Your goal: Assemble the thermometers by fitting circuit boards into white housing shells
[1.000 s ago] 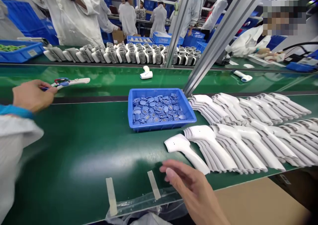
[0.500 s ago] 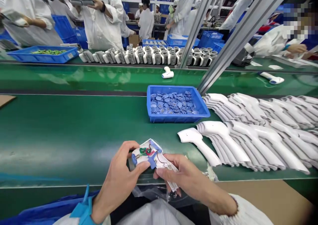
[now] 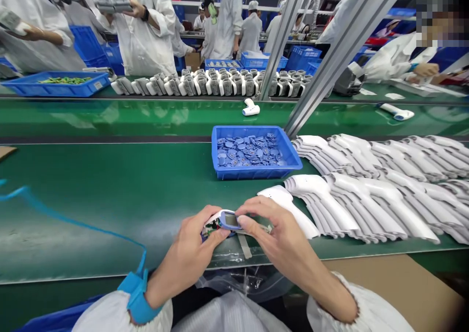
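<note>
Between my hands is an opened white and blue infrared thermometer half (image 3: 231, 219), its small grey display facing up toward me and green circuit parts showing on its left side. My left hand (image 3: 198, 237) grips it by the left end, thumb below and fingers above. At the display end, my right hand (image 3: 269, 224) has its thumb and fingertips touching the edge of the blue display frame. The handle is mostly hidden behind the right hand. A loose white shell half (image 3: 289, 207) lies just beyond my right hand. A blue strap (image 3: 137, 298) with a cord circles my left wrist.
A blue tray (image 3: 256, 173) of small blue parts stands ahead. Rows of stacked white shells (image 3: 381, 200) fill the right. A metal post (image 3: 337, 53) slants across. A white thermometer (image 3: 251, 108) lies on the far green belt. Co-workers in white coats stand beyond.
The thermometer half has turned so its display faces me, its inside now mostly out of sight. My right hand has moved from the handle up to the display end.
</note>
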Motion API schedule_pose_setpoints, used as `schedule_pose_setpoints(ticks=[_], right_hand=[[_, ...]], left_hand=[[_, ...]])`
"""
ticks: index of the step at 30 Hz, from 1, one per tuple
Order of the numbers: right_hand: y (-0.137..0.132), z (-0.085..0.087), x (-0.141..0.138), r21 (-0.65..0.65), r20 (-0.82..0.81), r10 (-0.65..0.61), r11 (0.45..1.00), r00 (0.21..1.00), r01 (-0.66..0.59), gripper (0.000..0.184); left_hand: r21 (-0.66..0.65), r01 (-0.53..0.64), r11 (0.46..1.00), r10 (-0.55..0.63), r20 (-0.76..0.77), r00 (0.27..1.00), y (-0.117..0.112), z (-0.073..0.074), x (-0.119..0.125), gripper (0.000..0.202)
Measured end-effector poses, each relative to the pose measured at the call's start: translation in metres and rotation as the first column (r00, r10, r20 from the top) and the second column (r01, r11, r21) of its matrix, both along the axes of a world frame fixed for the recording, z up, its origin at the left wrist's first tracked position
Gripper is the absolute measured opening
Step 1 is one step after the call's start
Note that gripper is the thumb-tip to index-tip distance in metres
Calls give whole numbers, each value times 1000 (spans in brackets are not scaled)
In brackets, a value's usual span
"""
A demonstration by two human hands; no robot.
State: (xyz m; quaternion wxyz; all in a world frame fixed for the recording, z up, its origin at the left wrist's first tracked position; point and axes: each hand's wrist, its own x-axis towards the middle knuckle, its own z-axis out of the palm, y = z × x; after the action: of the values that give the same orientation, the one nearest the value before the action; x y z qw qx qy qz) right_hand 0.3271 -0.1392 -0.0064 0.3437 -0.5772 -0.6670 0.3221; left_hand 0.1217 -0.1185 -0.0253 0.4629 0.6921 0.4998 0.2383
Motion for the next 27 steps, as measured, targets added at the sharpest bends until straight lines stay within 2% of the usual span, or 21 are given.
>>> schedule_pose_setpoints(ticks=[3,6,8,10,11,13,16,18,20,23,25,27], right_hand=[[2,9,-9,85,112,4,996,994,-13,14],[-1,28,-16,286,335,-48,957,941,-53,23],[-3,42,-16,414,437,-131,908,890,-69,28],[-3,49,-10,477,463,-220,878,858,-32,27],[-2,47,-5,476,473,-258,879,842,3,26],[-3,28,8,430,538,-298,901,788,47,31],[-10,-20,31,365,671,-285,930,685,29,45],[-18,-44,46,362,671,-299,931,678,52,42],[-23,-52,59,411,672,-380,905,636,107,42],[-20,-48,73,473,748,-486,868,451,151,43],[-14,-46,78,428,813,-456,889,361,159,41],[-7,-49,80,372,845,-409,912,345,172,36]], left_hand=[[51,17,999,-17,6,1000,-4,2,2,21],[164,35,986,-42,39,998,-5,3,4,22],[237,-38,971,31,36,999,-3,4,7,22],[208,-148,967,141,49,989,1,3,8,23],[141,-209,968,200,72,977,4,3,8,25],[-76,-282,956,291,141,946,10,2,7,32],[-418,-241,876,377,279,883,17,2,4,39],[-541,-187,820,420,348,838,19,2,2,39],[-586,-152,796,440,388,810,18,3,0,38],[-580,-87,810,394,428,813,15,4,-1,41],[-546,-78,834,352,418,837,13,4,0,44],[-494,-110,862,320,364,874,13,3,1,46]])
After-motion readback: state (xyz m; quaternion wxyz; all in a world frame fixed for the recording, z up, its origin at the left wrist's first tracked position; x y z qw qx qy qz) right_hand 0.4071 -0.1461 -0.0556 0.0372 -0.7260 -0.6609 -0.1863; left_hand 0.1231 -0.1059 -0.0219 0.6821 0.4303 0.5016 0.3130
